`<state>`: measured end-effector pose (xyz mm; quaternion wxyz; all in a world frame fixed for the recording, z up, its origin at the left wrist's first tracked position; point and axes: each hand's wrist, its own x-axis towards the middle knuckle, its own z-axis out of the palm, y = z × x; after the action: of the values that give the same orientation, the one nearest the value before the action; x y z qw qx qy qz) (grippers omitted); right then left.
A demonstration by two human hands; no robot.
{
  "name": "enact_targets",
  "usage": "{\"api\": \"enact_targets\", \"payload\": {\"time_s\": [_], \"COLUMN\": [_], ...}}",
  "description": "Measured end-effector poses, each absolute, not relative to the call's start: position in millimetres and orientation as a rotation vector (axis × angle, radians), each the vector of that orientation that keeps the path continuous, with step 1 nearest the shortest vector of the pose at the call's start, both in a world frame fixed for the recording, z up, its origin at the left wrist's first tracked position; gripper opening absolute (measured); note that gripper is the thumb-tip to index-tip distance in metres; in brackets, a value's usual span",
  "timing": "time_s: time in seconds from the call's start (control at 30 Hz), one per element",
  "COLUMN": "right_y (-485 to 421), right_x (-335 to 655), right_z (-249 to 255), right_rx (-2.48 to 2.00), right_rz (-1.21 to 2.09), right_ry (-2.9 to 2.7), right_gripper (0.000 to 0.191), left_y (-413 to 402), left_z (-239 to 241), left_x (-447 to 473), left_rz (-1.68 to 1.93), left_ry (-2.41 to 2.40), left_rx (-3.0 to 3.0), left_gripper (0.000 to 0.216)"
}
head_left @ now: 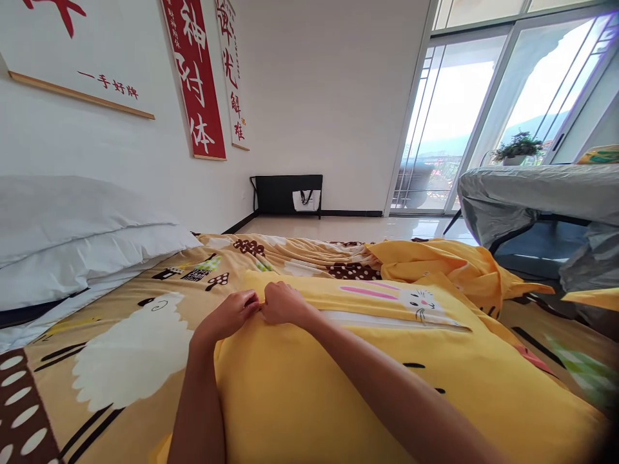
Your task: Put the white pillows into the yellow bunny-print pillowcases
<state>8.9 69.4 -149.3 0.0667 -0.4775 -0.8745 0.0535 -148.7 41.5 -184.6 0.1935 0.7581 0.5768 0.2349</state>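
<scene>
A yellow pillow in a cover printed with a rabbit lies on the bed in front of me. Along its far edge a strip of white inner pillow shows through the open seam. My left hand and my right hand meet at the left end of that seam, both with fingers curled and pinching the yellow cloth at the pillow's corner. What the fingertips hold besides the cloth is hidden.
A patterned bedsheet with sheep and mushrooms covers the bed. White pillows are stacked at the left by the wall. A crumpled yellow cloth lies behind the pillow. A table under a grey cover stands right, near glass doors.
</scene>
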Motion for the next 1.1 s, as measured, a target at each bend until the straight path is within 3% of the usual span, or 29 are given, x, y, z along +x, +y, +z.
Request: {"api": "enact_targets", "payload": {"time_s": [0.17, 0.43, 0.63, 0.9, 1.1], "right_y": [76.2, 76.8, 77.2, 83.1, 76.2], "right_x": [6.9, 2.4, 2.9, 40.4, 51.1], "right_z": [-143.0, -149.5, -150.5, -138.4, -148.0], "right_rx": [-1.357, -1.328, -1.376, -1.334, -1.263], "right_rz": [0.224, 0.248, 0.224, 0.354, 0.127], "right_ry": [-2.695, -2.720, -2.704, -2.799, -2.719], "right_gripper": [0.025, 0.027, 0.032, 0.016, 0.022], "left_y": [39.0, 49.0, 47.5, 42.0, 40.7], "left_z": [-185.8, -190.8, -190.5, -185.1, -180.3], "left_x": [-158.7, -152.6, -156.9, -159.0, -125.1], "left_rz": [0.686, 0.659, 0.669, 0.668, 0.753], "left_ry": [1.471, 1.497, 1.511, 1.497, 1.533], "left_rx": [2.154, 2.174, 2.146, 2.144, 2.331], "left_gripper": [0.030, 0.010, 0.018, 0.013, 0.011]}}
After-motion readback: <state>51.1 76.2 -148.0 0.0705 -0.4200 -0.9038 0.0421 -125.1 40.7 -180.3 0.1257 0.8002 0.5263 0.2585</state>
